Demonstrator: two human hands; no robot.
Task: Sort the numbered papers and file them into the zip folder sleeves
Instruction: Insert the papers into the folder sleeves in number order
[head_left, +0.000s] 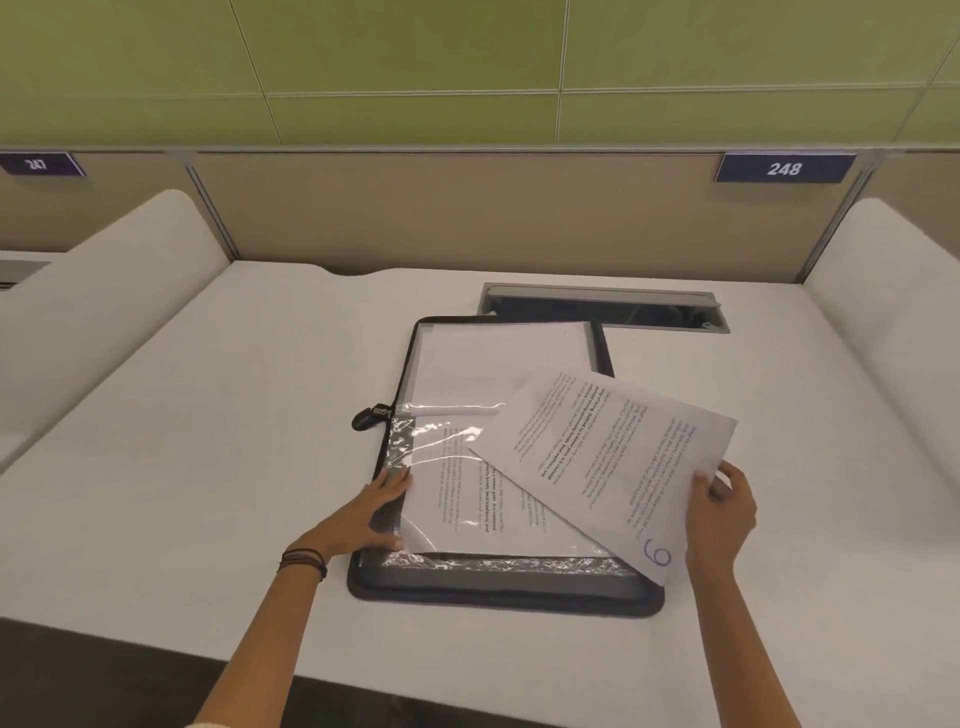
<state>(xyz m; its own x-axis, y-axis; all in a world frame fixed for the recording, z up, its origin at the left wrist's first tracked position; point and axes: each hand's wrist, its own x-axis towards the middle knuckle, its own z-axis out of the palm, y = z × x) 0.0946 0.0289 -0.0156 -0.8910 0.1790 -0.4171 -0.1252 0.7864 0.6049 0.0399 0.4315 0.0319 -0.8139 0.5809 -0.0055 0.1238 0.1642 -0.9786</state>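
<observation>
Zip folder (498, 597) lies open and flat on the table (208, 467), and we place everything else from it.

- Done so far, by our reading: at least one printed page (483, 504) already sits under the clear sleeve (431, 441) on the folder's near half. A paler sheet (493, 358) lies on the folder's far half; we cannot tell whether it is sleeved or loose.
- In hand: one loose sheet (613, 457), angled across the folder's right side, its near corner overhanging the folder's right edge. A handwritten numeral (657, 552) is on that corner; it reads as 6 or 9, and we cannot settle which.
- Right hand (719, 514), just off the folder's right edge: fingers behind the sheet, thumb on top, clamped on its edge.
- Left hand (358, 514), on the folder's left margin: fingers fairly straight and together, laid on the sleeve's edge. We cannot tell if it is lifting the sleeve mouth or only steadying it.
- Zip pull (370, 415) lies just outside the folder's left edge.

Our judgement: we are mid-task. This sheet is not yet in a sleeve and is the step in hand. No other loose papers show around the folder, so it may be among the last. How many sleeves remain unfilled is hidden. The folder is still unzipped.

Beyond the folder's far edge is a recessed cable trough (602, 306).
</observation>
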